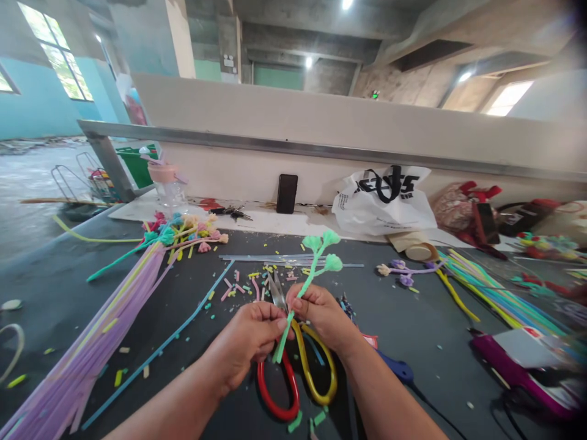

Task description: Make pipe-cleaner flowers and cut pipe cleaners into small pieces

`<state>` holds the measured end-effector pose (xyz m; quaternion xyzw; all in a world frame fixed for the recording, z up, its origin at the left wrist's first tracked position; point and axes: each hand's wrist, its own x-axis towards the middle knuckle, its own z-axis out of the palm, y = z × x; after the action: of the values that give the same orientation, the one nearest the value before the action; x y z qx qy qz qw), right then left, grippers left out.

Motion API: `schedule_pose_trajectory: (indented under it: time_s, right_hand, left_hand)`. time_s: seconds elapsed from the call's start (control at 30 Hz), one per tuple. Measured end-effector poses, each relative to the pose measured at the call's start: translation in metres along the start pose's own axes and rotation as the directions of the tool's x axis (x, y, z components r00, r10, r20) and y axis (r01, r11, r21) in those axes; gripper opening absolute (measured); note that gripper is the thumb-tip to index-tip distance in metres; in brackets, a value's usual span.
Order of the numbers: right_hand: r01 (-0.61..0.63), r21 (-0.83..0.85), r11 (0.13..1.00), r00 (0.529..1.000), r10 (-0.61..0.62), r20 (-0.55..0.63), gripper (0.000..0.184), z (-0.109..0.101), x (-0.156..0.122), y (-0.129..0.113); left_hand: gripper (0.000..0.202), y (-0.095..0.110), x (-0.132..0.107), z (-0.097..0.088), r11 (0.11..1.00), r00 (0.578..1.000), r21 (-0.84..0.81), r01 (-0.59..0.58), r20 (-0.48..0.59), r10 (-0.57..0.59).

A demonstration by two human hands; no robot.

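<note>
A mint-green pipe-cleaner flower stem (312, 269) with three fluffy heads tilts up to the right between my hands. My left hand (260, 330) pinches it low on the stalk, close to its lower end. Just above, my right hand (316, 308) grips the stalk between thumb and fingers. Beneath both hands lie scissors (279, 391) with one red and one yellow handle, blades pointing away from me. My hands cover their pivot. Small cut bits of pipe cleaner (233, 288) are scattered beyond them.
Purple pipe cleaners (110, 330) lie in a bundle at left beside a blue one (183, 324). A phone (287, 194) leans against the back panel. A white bag (385, 198) stands right of it. A purple glue gun (518, 370) and coloured pipe cleaners (499, 293) lie at right.
</note>
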<state>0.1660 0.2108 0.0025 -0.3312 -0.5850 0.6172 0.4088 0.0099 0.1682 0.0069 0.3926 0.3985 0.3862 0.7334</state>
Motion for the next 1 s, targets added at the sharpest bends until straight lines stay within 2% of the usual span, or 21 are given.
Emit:
schedule_pose_trajectory:
  time_s: [0.1,0.17,0.23,0.3,0.37,0.47,0.6,0.7,0.73,0.8,0.93,1.0]
  right_hand:
    - [0.016,0.051,0.999,0.994,-0.021,0.104,0.027,0.0,-0.002,-0.001]
    - [-0.003,0.07,0.998,0.991,-0.007,0.137,0.029,0.0,-0.002,-0.001]
    - [-0.009,0.017,1.0,0.994,0.007,0.11,0.031,-0.002,-0.001,0.0]
    - [0.027,-0.119,0.993,0.998,-0.021,0.054,0.034,-0.003,0.001,0.001]
    - [0.079,-0.277,0.958,0.997,-0.077,0.017,0.041,-0.005,0.003,0.002]
    - [0.113,-0.425,0.898,0.993,-0.111,0.029,0.045,-0.004,0.006,0.004]
    - [0.103,-0.495,0.863,0.995,-0.095,0.041,0.036,0.004,0.007,0.006]
    - [0.094,-0.496,0.863,0.995,-0.098,0.018,0.031,0.008,0.007,0.006]
    - [0.101,-0.502,0.859,0.994,-0.106,0.019,0.029,0.008,0.007,0.005]
    - [0.128,-0.524,0.842,0.991,-0.133,0.029,0.025,0.007,0.007,0.004]
    - [0.198,-0.524,0.829,0.979,-0.189,0.071,0.021,0.003,0.006,0.0]
    - [0.208,-0.496,0.843,0.978,-0.178,0.106,0.019,0.001,0.005,-0.002]
  left_hand:
    - [0.02,0.0,-0.002,-0.003,0.993,0.989,-0.088,0.074,0.132,-0.062]
    - [0.02,0.0,-0.003,-0.002,0.992,0.984,-0.08,0.1,0.155,-0.087]
    - [0.019,0.002,-0.002,-0.001,0.999,0.998,0.006,0.042,0.041,-0.042]
    - [0.016,0.003,0.001,0.0,0.974,0.984,0.212,-0.075,-0.143,0.107]
    - [0.01,0.003,0.004,-0.002,0.865,0.919,0.475,-0.16,-0.248,0.306]
    - [0.011,-0.002,0.007,-0.007,0.63,0.826,0.747,-0.21,-0.209,0.523]
    - [0.015,-0.011,0.007,-0.013,0.391,0.744,0.881,-0.265,-0.072,0.665]
    - [0.016,-0.012,0.006,-0.014,0.325,0.729,0.9,-0.29,-0.013,0.685]
    - [0.016,-0.01,0.006,-0.013,0.338,0.739,0.898,-0.283,-0.021,0.673]
    - [0.015,-0.006,0.006,-0.011,0.422,0.781,0.873,-0.242,-0.083,0.619]
    - [0.014,0.001,0.008,-0.007,0.719,0.887,0.68,-0.14,-0.237,0.397]
    - [0.019,0.003,0.008,-0.007,0.876,0.945,0.475,-0.09,-0.237,0.225]
